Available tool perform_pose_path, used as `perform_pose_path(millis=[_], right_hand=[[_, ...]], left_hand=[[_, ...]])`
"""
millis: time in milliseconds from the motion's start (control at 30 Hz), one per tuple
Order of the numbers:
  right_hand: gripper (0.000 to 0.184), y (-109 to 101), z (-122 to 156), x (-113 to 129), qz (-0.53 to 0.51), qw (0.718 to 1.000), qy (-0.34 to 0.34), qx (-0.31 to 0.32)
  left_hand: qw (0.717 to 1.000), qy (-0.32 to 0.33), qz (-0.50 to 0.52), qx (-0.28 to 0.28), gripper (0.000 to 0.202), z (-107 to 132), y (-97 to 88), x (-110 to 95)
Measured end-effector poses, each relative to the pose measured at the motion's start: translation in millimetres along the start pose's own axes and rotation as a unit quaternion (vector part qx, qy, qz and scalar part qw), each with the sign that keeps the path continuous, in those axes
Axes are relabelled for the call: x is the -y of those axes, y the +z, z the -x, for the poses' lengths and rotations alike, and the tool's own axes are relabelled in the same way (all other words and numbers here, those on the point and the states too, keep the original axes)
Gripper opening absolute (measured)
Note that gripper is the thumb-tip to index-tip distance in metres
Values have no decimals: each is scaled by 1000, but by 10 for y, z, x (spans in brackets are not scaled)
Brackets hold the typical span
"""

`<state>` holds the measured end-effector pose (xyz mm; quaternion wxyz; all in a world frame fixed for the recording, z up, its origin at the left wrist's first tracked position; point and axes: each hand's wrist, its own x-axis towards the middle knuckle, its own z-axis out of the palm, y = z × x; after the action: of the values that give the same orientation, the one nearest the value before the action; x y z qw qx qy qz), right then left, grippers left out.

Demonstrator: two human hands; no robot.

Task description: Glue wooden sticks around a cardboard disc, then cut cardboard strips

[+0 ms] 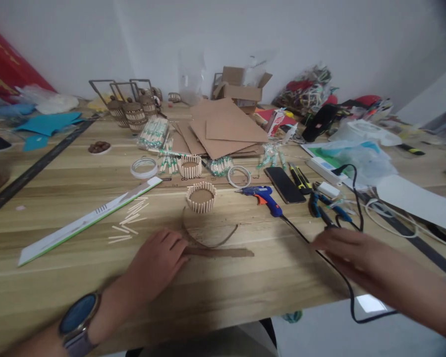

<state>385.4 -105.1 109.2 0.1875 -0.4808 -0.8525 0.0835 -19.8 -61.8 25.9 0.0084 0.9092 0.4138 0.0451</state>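
Note:
My left hand (161,258) rests on the table with its fingers bent over one end of a brown cardboard strip (223,252). Just beyond lies a thin, curved brown strip (217,245). My right hand (342,245) is at the right, its fingers closed around a dark, stick-like tool (326,217) whose kind is unclear. Beside that tool are blue-and-black pliers (314,204). A blue hot glue gun (265,197) lies on its side between the hands. Ahead of my left hand stands a round cup of small wooden sticks (200,199), with a similar cup (190,167) behind it.
Loose sticks (128,220) and a long white-and-green strip (89,220) lie at left. Tape rolls (144,168), a phone (284,185) and a yellow-black cutter (300,178) sit further in. Cardboard sheets (230,129) and lidded handled baskets (135,116) stand behind. The gun's black cord (334,270) passes my right hand.

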Motion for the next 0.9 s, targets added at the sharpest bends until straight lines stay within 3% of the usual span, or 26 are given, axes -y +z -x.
perform_pose_path(millis=[100,200,267,367,500,567,667,733,900], right_hand=[[25,468,-297,309,44,994,-77,69],[25,976,-476,472,107,986,-117,55],[16,1191,-545,469,133,981,-136,30],[19,1270,-599,415,151,972,-178,-18],[29,1098,-632,467,171,940,-277,-99],[28,990,-652,537,160,932,-294,-138],[28,869,-677,614,147,929,-292,-175],[30,824,-672,632,148,927,-290,-186],[33,796,-617,637,177,917,-291,-208]], left_hand=[[999,14,29,22,15,10,48,48],[999,19,39,6,23,29,113,67],[998,18,51,-9,26,44,128,62],[996,0,86,3,22,38,64,28],[978,-41,197,53,22,-73,-152,-68],[937,-57,332,97,21,-157,-258,-131],[842,-80,488,217,22,-265,-337,-222],[790,-91,544,269,25,-306,-330,-272],[687,-99,640,330,44,-332,-230,-364]])
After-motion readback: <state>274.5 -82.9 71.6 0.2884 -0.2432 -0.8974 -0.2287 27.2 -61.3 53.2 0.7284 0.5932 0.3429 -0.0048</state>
